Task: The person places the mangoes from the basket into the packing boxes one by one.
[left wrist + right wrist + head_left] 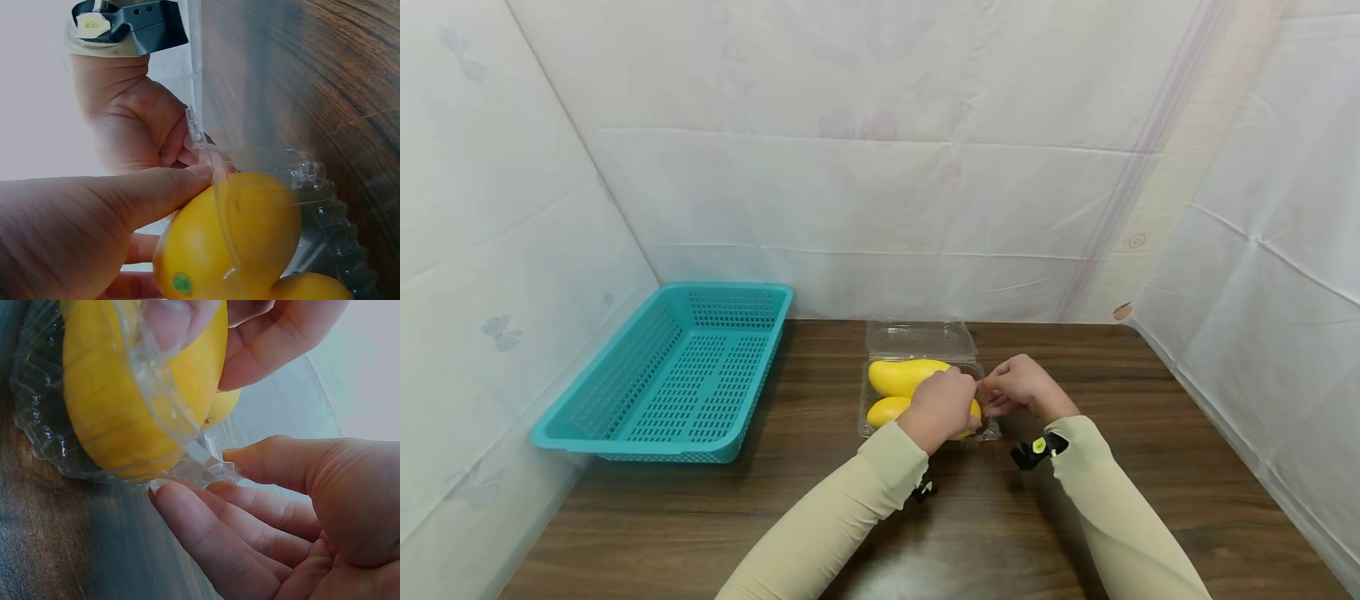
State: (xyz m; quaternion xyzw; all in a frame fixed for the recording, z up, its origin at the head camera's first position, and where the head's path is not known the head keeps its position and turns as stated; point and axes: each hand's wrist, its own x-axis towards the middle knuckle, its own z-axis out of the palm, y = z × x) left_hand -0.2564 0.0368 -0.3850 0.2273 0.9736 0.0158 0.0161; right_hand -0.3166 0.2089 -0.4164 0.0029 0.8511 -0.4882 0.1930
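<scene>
A clear plastic clamshell box (863,417) stands on the table with its lid (921,339) raised at the back. Two yellow mangoes lie inside, one at the back (902,377) and one at the front (887,410). My left hand (942,406) grips the front mango, its thumb (169,190) on the near side and the fingers round the far side; a green spot (182,282) marks that mango's end. At the box's right end, my right hand (1017,389) pinches the plastic rim (212,472) between thumb and fingers.
To the left stands a turquoise slotted plastic basket (741,417), its left side close to the wall sheet. White patterned sheeting (880,192) surrounds the brown wooden table (715,525) at the back and both sides.
</scene>
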